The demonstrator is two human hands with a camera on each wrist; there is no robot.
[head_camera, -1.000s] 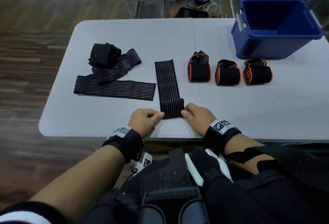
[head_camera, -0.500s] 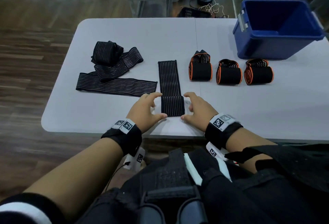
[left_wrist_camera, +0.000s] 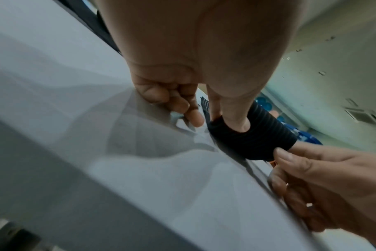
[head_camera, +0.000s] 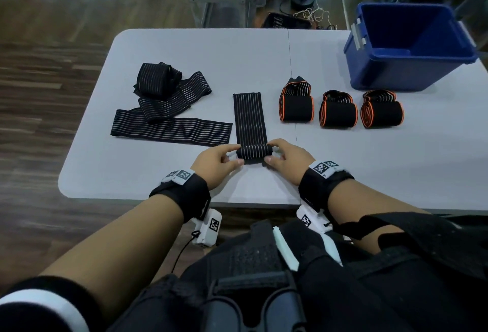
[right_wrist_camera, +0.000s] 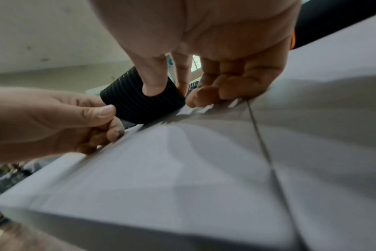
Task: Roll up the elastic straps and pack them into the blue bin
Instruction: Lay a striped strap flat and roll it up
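Observation:
A black striped elastic strap (head_camera: 249, 118) lies lengthwise on the grey table (head_camera: 369, 168), its near end wound into a small roll (head_camera: 254, 154). My left hand (head_camera: 219, 160) pinches the roll's left end between thumb and forefinger, and my right hand (head_camera: 286, 158) pinches its right end. In the left wrist view the roll (left_wrist_camera: 253, 135) sits under my thumb; in the right wrist view the roll (right_wrist_camera: 140, 103) is held the same way. Three rolled orange-edged straps (head_camera: 338, 111) stand in a row at the right. The blue bin (head_camera: 406, 49) is empty at the far right.
Loose black striped straps (head_camera: 169, 110) lie in a heap on the table's left half, one stretched flat toward the middle. A wooden floor surrounds the table; a bench and cables sit beyond its far edge. My body is against the near edge.
Both hands moved away from me, rolling the strap's near end further up. The roll is thicker and the flat part shorter than a second ago.

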